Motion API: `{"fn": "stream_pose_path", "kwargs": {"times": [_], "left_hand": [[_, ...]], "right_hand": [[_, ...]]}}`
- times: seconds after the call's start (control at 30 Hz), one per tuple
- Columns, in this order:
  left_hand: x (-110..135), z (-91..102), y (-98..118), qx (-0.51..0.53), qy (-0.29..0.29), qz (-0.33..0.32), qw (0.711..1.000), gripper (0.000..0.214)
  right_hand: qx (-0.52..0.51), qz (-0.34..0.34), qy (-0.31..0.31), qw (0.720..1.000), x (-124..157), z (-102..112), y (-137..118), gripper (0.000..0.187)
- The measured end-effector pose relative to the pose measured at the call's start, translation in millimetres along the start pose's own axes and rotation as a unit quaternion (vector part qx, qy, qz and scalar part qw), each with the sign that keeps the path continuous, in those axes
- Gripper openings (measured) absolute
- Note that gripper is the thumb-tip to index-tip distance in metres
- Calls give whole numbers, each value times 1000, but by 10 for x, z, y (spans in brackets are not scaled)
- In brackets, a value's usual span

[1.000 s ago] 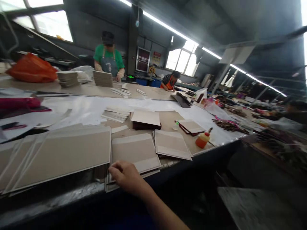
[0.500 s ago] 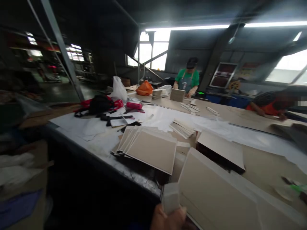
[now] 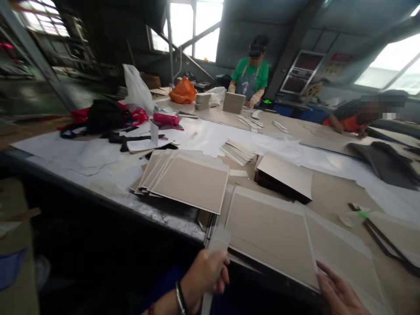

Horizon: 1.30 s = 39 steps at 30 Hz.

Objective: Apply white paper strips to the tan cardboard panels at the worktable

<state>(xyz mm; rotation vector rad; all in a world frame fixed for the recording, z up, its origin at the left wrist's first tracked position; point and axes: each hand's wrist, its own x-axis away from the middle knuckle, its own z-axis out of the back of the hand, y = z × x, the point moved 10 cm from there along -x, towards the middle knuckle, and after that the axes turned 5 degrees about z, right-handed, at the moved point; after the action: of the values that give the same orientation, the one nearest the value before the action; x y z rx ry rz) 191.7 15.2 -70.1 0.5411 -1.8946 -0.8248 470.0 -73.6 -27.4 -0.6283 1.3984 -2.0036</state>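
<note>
My left hand [image 3: 210,273] is closed around a pale flat strip [image 3: 219,241], whose upper end stands out above the fist and whose lower end shows beneath it. Just beyond that hand lies a grey-beige cardboard panel [image 3: 269,234] with a pale border, close to the table's front edge. My right hand [image 3: 339,291] is at the panel's right corner, fingers stretched out, the fingertips at its edge. A second pale-bordered panel [image 3: 341,251] lies partly under the first, to the right. Left of them is a fanned stack of similar panels [image 3: 193,181].
Farther back are a box-like stack [image 3: 285,175], pale strips [image 3: 238,152], an orange bag [image 3: 183,91] and a black bag [image 3: 105,118]. A dark cloth [image 3: 387,164] lies at right. One co-worker in green [image 3: 252,76] stands across the table; another [image 3: 352,116] leans in at right.
The view has tilted down and shifted right. My left hand with the strip now shows more fully, wrist included. My right hand has come into view at the panel's corner.
</note>
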Motion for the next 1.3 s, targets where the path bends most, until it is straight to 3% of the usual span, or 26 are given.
{"fn": "stream_pose_path", "kwargs": {"times": [0.1, 0.2, 0.27, 0.33, 0.4, 0.43, 0.53, 0.63, 0.73, 0.83, 0.93, 1.0, 1.07, 1.17, 1.23, 1.3], "left_hand": [[91, 95, 35, 17, -26, 18, 999, 38], [172, 138, 61, 23, -34, 31, 999, 42], [216, 124, 73, 24, -32, 35, 999, 46], [247, 87, 84, 18, -31, 34, 999, 47], [262, 40, 81, 2, -31, 27, 999, 46], [263, 16, 69, -11, -31, 20, 999, 45], [246, -35, -25, -61, -25, -12, 998, 42], [251, -91, -158, -123, -28, -61, 990, 40], [328, -201, -258, -204, -59, -118, 970, 34], [446, -291, -277, -291, -91, -192, 933, 31], [520, -281, -229, -363, -109, -267, 886, 20], [529, -202, -138, -393, -103, -313, 859, 10], [529, -119, 9, -408, -95, -352, 837, 14], [632, -78, 369, -463, -35, -459, 758, 23], [739, -99, 607, -496, 30, -531, 687, 24], [800, -116, 772, -499, 74, -570, 648, 21]], "right_hand": [[43, -21, -16, 999, -14, 38, 10, 62], [206, 57, 35, 976, -45, 82, -289, 60], [258, 103, 69, 958, 62, 41, -530, 55], [202, 89, 10, 975, 233, -216, -613, 49], [98, 58, -124, 986, 492, -705, -629, 41], [50, 55, -174, 982, 640, -940, -658, 38], [-100, 28, -242, 965, 1009, -1454, -633, 28], [-198, -54, -230, 951, 1216, -1647, -360, 35], [-199, -80, -128, 968, 1189, -1446, -187, 33], [-265, -126, -41, 955, 1024, -1184, -201, 34], [-308, -150, -47, 938, 733, -1058, -399, 36], [-218, -125, -131, 959, 515, -1086, -592, 34], [-57, -58, -236, 968, 340, -1194, -771, 33], [135, 29, -362, 922, 201, -1446, -900, 32], [193, 54, -419, 886, 150, -1611, -922, 31], [225, 77, -459, 856, 108, -1755, -953, 31]]}}
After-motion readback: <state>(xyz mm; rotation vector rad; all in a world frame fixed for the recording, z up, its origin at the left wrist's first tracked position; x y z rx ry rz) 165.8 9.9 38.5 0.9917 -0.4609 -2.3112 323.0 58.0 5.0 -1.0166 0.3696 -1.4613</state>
